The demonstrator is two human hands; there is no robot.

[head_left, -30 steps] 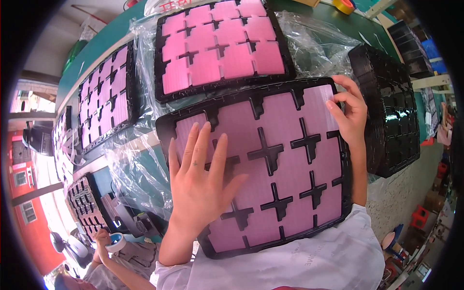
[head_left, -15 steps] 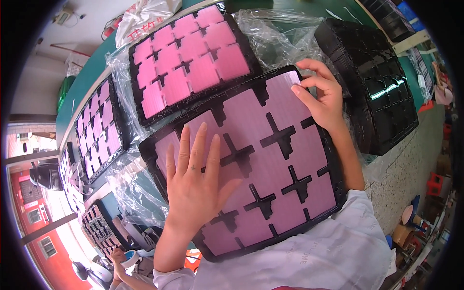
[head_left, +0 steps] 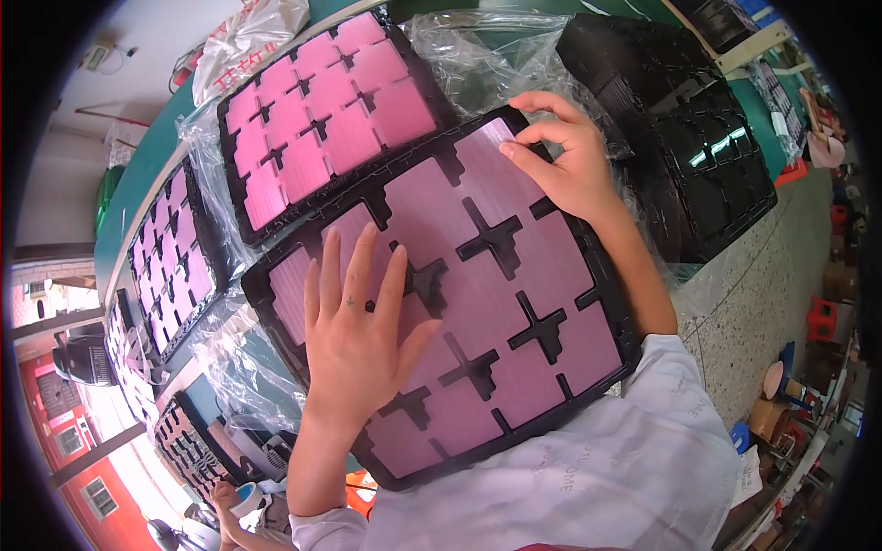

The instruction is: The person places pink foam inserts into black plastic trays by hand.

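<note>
A black plastic tray (head_left: 602, 266) with rows of flat pink pieces (head_left: 537, 257) leans at a tilt against my lap. Black cross-shaped dividers show between the pieces. My left hand (head_left: 354, 321) lies over the left part of the tray, fingers spread, with nothing in its grasp. At the far right corner, my right hand (head_left: 570, 165) grips the tray's rim, its thumb near the corner pink piece; the fingertips behind the rim are partly hidden. Just beyond lies a second black tray of brighter pink pieces (head_left: 331, 101).
A tall stack of black trays (head_left: 680, 138) stands to the right on the green table (head_left: 147, 197). Crumpled clear plastic film (head_left: 487, 55) lies between. Another filled tray (head_left: 175, 262) is at left. A co-worker's hands (head_left: 225, 500) are near a blue tape roll (head_left: 246, 499) at lower left.
The whole view has shifted, so the trays and hands sit farther left. My left hand has slid slightly to the right over the pieces. My right hand keeps its place at the corner.
</note>
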